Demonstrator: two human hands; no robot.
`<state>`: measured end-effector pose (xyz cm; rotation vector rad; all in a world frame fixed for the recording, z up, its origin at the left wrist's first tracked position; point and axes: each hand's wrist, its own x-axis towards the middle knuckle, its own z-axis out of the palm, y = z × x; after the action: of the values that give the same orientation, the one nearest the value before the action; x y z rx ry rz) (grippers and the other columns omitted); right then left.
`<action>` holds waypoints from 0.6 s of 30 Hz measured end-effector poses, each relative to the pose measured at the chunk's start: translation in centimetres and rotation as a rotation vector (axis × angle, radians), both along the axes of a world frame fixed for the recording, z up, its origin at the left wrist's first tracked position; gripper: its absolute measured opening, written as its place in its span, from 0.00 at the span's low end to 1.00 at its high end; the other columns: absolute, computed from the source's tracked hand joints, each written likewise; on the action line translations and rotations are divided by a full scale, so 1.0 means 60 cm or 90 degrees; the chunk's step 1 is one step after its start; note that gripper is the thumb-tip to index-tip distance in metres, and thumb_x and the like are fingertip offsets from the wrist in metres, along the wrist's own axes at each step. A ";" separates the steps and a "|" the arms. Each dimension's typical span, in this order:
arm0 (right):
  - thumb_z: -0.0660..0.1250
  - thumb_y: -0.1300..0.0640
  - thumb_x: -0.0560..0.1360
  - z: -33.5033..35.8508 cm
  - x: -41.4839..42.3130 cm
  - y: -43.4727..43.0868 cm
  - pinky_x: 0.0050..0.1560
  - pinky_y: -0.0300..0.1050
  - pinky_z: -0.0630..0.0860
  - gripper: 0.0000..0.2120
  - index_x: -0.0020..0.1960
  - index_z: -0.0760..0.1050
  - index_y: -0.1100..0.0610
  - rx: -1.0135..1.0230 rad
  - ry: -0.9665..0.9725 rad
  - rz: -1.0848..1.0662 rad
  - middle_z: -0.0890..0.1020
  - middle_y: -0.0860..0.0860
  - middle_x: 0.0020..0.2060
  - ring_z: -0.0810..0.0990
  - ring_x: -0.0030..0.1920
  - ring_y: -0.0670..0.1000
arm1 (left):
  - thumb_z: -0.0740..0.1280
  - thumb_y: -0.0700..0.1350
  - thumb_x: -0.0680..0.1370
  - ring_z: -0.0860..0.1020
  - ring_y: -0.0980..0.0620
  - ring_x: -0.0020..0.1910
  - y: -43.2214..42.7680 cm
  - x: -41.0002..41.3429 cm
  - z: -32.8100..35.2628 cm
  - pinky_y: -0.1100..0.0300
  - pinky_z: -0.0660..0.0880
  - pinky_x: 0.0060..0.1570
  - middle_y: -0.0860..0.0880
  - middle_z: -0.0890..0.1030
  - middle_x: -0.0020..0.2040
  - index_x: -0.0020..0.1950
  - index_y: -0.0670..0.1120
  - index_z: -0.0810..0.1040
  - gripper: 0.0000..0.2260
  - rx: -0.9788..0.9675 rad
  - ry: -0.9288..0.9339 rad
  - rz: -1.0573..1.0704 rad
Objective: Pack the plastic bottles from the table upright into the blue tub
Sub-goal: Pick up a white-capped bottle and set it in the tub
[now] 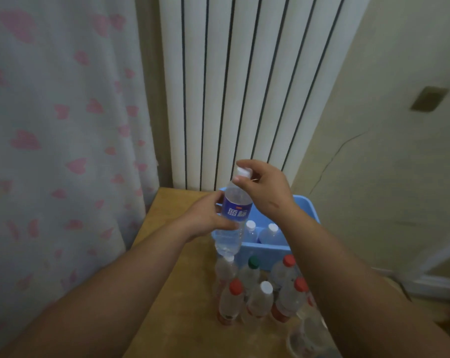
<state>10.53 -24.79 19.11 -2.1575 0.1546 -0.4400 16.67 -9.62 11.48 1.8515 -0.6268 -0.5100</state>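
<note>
A clear plastic bottle with a blue label (234, 215) and a white cap is held upright in the air over the near left corner of the blue tub (266, 250). My left hand (206, 217) grips its body at the label. My right hand (264, 188) pinches its neck and cap from the right. Two white-capped bottles (264, 232) stand upright inside the tub. Several bottles (257, 288) with red, white and green caps stand on the wooden table (177, 293) in front of the tub.
A white ribbed radiator (244, 86) rises behind the table. A pale curtain with pink hearts (58, 151) hangs at the left. A cream wall (386, 151) is at the right. My right forearm crosses above the right side of the standing bottles.
</note>
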 end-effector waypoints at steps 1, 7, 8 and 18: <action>0.71 0.50 0.73 0.002 0.000 -0.013 0.47 0.40 0.79 0.18 0.62 0.76 0.45 0.009 -0.005 -0.008 0.81 0.46 0.53 0.80 0.49 0.45 | 0.80 0.45 0.66 0.80 0.54 0.57 -0.016 0.001 0.008 0.49 0.79 0.59 0.54 0.81 0.58 0.64 0.54 0.73 0.29 0.005 -0.016 -0.004; 0.72 0.52 0.72 0.012 -0.006 -0.103 0.53 0.45 0.79 0.17 0.60 0.78 0.46 -0.006 -0.041 -0.073 0.81 0.44 0.49 0.81 0.47 0.44 | 0.79 0.48 0.69 0.81 0.54 0.58 -0.124 0.011 0.037 0.54 0.80 0.57 0.53 0.79 0.62 0.70 0.58 0.69 0.33 -0.071 0.000 -0.025; 0.72 0.53 0.72 0.013 -0.009 -0.119 0.53 0.44 0.79 0.16 0.60 0.79 0.46 -0.005 -0.047 -0.087 0.81 0.44 0.48 0.81 0.46 0.45 | 0.79 0.48 0.69 0.81 0.55 0.57 -0.142 0.012 0.041 0.56 0.80 0.56 0.53 0.80 0.62 0.69 0.58 0.71 0.32 -0.084 -0.002 -0.030; 0.72 0.55 0.73 -0.009 -0.029 -0.286 0.53 0.38 0.75 0.18 0.62 0.78 0.49 -0.001 -0.043 -0.143 0.82 0.47 0.53 0.79 0.50 0.45 | 0.80 0.45 0.68 0.81 0.56 0.56 -0.329 0.010 0.032 0.61 0.80 0.53 0.56 0.79 0.60 0.71 0.57 0.70 0.35 -0.107 -0.042 -0.053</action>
<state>8.78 -41.97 18.56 -2.1320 0.3612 -0.6406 17.29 -29.36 13.39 1.6940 -0.7708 -0.4377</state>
